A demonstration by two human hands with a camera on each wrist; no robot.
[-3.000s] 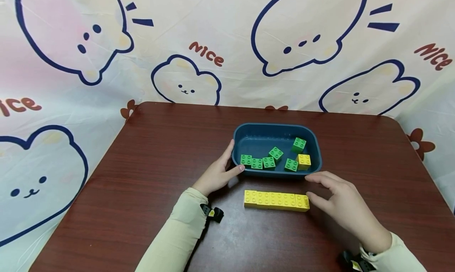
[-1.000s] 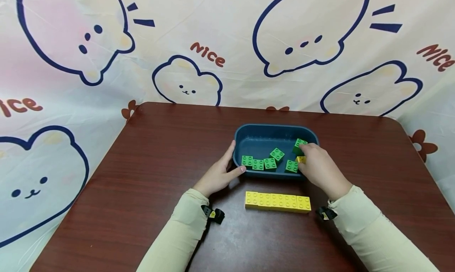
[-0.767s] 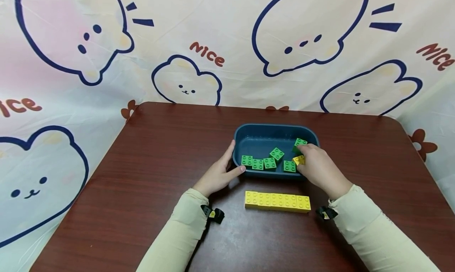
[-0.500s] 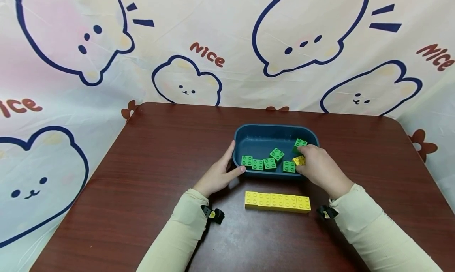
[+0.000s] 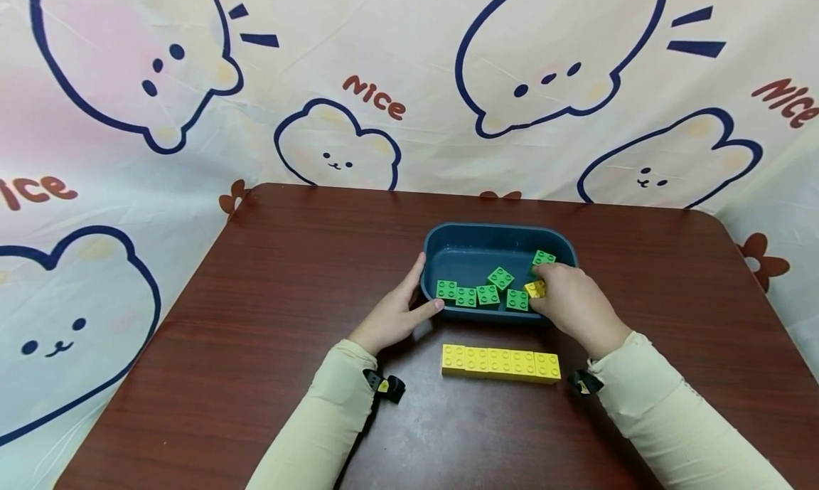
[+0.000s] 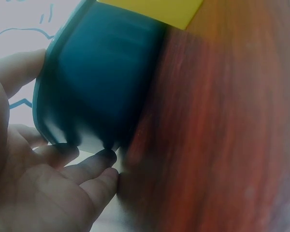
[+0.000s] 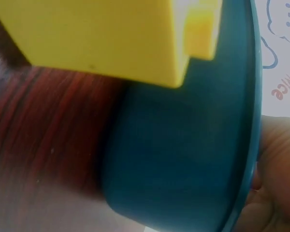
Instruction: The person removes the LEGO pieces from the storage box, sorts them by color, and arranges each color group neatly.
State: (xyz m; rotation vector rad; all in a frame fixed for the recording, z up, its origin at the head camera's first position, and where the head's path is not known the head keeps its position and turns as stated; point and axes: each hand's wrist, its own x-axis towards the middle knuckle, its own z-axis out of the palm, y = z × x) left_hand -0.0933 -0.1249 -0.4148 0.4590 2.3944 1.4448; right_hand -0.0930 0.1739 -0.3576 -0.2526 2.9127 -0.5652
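Note:
The blue tray (image 5: 461, 314) sits on the table, its left end held by my left hand (image 5: 392, 312): the thumb lies at the near rim, the fingers along the end wall. The left wrist view shows those fingers (image 6: 89, 166) against the tray's outside. My right hand (image 5: 579, 301) reaches over the tray's right end and pinches a yellow toy brick (image 5: 534, 289), partly hidden by the fingers. Close to that brick lie a green brick (image 5: 517, 300) on its left and another green brick (image 5: 544, 258) behind it. In the right wrist view, the hand (image 7: 280, 169) shows past the tray's rim.
Several more green bricks (image 5: 466, 296) lie along the tray's near left side. In front of the tray, a straight row of yellow bricks (image 5: 501, 363) rests on the brown table (image 5: 288, 262). A printed cloth (image 5: 422, 148) hangs behind the table.
My right hand has moved from beside the yellow row into the tray and taken hold of the yellow brick. That brick has turned and shifted left, with the nearby green brick shifting left too.

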